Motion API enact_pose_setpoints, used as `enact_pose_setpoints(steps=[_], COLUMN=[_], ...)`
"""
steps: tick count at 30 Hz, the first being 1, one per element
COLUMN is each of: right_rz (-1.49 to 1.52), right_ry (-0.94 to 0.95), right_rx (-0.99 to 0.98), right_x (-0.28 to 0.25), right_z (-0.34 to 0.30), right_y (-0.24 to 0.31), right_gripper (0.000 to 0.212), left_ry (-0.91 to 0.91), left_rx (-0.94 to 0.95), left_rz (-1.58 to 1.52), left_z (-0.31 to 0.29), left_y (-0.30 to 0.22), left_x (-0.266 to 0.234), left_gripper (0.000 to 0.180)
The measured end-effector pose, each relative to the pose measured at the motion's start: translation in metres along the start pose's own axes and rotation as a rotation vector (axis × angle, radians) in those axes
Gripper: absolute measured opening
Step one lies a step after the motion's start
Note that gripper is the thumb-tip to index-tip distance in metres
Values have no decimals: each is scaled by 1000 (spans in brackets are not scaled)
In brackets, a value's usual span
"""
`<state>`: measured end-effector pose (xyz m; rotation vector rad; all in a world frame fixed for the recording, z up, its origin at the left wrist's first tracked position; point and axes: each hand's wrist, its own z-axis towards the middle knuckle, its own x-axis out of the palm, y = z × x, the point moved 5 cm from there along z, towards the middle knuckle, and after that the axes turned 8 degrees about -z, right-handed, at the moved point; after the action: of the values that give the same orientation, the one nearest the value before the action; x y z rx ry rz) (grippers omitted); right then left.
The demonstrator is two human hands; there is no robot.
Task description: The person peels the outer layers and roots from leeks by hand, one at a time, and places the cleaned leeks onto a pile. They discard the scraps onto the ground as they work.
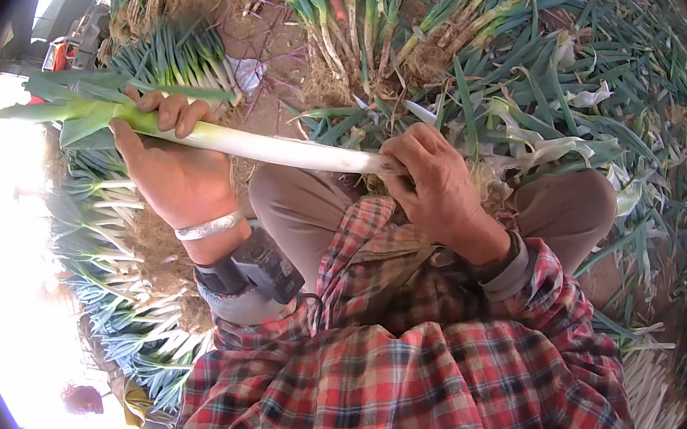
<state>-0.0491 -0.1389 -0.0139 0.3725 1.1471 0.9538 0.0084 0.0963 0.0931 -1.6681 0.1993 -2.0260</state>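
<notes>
A long green onion (291, 152) lies level across the front of my knees, its white shaft bare and its green leaves pointing left. My left hand (182, 183) is closed around it where the white turns to green, fingers over the top and palm below. At the root end, my right hand (440, 187) pinches the shaft between thumb and fingers. The root tip is partly hidden by those fingers.
Bundles of unpeeled green onions (361, 26) with dry roots stand ahead. Peeled onions (117, 231) are laid in rows on the left. Stripped leaves (575, 114) are heaped at the right, with more white-stemmed onions (650, 385) at the lower right.
</notes>
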Motion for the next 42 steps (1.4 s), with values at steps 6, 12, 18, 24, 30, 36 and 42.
enact_pose_setpoints(steps=[6, 12, 18, 24, 30, 36, 42], right_rz=[368, -17, 100, 128, 8, -698, 70], right_ry=[3, -133, -13, 74, 261, 596, 73], right_rx=[76, -81, -81, -188, -270, 491, -198], right_x=[-3, -10, 6, 54, 66, 11, 15], right_z=[-4, -2, 7, 19, -16, -74, 22], right_y=[3, 7, 11, 17, -3, -183, -7], right_gripper=[24, 21, 22, 19, 19, 26, 25], left_ry=[9, 23, 82, -90, -218, -104, 264], left_rx=[22, 33, 43, 245, 423, 381, 48], left_rz=[35, 43, 31, 275, 306, 325, -52], left_z=[-1, -5, -9, -21, -14, -13, -5], left_y=[-5, -5, -13, -45, -106, -96, -59], left_x=[-10, -3, 4, -12, -60, -52, -29], left_gripper=[31, 29, 30, 26, 29, 41, 68])
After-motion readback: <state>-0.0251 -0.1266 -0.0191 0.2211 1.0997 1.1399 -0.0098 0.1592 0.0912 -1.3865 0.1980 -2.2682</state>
